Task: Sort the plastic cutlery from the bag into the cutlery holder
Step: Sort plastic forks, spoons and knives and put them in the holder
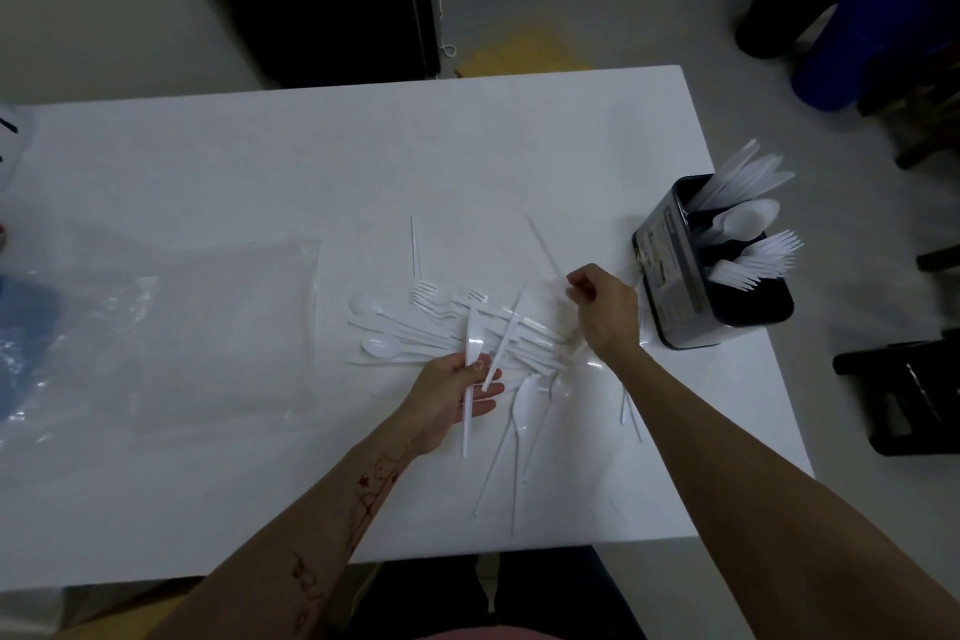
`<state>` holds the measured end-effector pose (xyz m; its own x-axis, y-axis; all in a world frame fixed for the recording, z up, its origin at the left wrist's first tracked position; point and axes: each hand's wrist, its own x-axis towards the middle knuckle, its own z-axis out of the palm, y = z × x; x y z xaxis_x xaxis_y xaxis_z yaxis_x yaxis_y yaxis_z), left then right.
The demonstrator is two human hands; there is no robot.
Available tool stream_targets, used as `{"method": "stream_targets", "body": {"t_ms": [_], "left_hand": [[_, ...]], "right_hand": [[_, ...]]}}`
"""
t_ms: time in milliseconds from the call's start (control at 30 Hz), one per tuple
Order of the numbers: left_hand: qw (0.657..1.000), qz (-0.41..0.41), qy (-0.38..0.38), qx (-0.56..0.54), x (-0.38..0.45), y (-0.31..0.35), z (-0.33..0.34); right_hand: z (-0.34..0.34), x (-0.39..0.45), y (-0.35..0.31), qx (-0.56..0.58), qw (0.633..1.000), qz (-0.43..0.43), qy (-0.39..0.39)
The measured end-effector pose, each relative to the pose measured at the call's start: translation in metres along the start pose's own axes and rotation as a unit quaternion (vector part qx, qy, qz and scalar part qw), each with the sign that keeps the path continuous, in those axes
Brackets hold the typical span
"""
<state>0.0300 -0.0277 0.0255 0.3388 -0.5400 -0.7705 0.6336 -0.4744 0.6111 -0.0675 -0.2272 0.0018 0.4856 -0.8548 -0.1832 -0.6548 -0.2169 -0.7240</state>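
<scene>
Left hand [457, 392] grips 2 knives [470, 369], likely batching them. Ahead, right hand [602, 307] pinches 1 piece from the pile [457, 327]; holder [711, 270] just beyond it.

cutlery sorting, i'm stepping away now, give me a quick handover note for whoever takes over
Left hand: holds two knives, palm up.
Right hand: fingers pinched on another piece from the pile, too blurred to name.
Cutlery holder: at the table's right edge, knives in the far compartment, spoons in the middle, forks nearest.
Loose pile: forks, spoons and knives on the table between the hands.
Bag: flat on the left, looks emptied.
Left: sort the held pieces and the pile.
</scene>
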Motion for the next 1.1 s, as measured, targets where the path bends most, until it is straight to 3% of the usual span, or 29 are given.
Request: {"method": "stream_targets", "body": {"t_ms": [100, 267, 367, 500, 600, 800, 933, 1000, 1100], "left_hand": [[1.0, 0.002, 0.016, 0.009, -0.001, 0.001, -0.004], [0.998, 0.002, 0.054, -0.033, -0.005, 0.008, -0.006], [0.994, 0.012, 0.107, 0.013, -0.002, 0.008, -0.006], [0.984, 0.047, 0.145, 0.089, -0.003, 0.005, -0.003], [0.98, 0.076, 0.134, 0.127, -0.006, 0.003, 0.002], [0.99, 0.072, 0.069, 0.102, -0.01, 0.002, 0.004], [0.999, 0.03, 0.026, 0.003, -0.012, 0.001, 0.001], [0.999, 0.037, 0.036, -0.004, -0.013, 0.0, -0.001], [0.997, 0.054, 0.052, -0.004, -0.014, -0.002, -0.005]], "right_hand": [[-0.005, -0.005, -0.005, 0.034, 0.998, -0.054, -0.009], [-0.003, -0.017, -0.011, -0.044, 0.966, -0.254, -0.03], [0.002, -0.022, -0.012, -0.085, 0.931, -0.347, -0.073], [0.009, -0.03, -0.016, -0.098, 0.901, -0.405, -0.12], [0.014, -0.032, -0.017, -0.107, 0.903, -0.406, -0.09], [0.021, -0.034, -0.014, -0.127, 0.9, -0.41, -0.069], [0.026, -0.033, -0.007, -0.141, 0.894, -0.421, -0.056], [0.028, -0.034, -0.007, -0.143, 0.921, -0.36, -0.044], [0.026, -0.033, -0.016, -0.093, 0.986, -0.135, -0.013]]}}
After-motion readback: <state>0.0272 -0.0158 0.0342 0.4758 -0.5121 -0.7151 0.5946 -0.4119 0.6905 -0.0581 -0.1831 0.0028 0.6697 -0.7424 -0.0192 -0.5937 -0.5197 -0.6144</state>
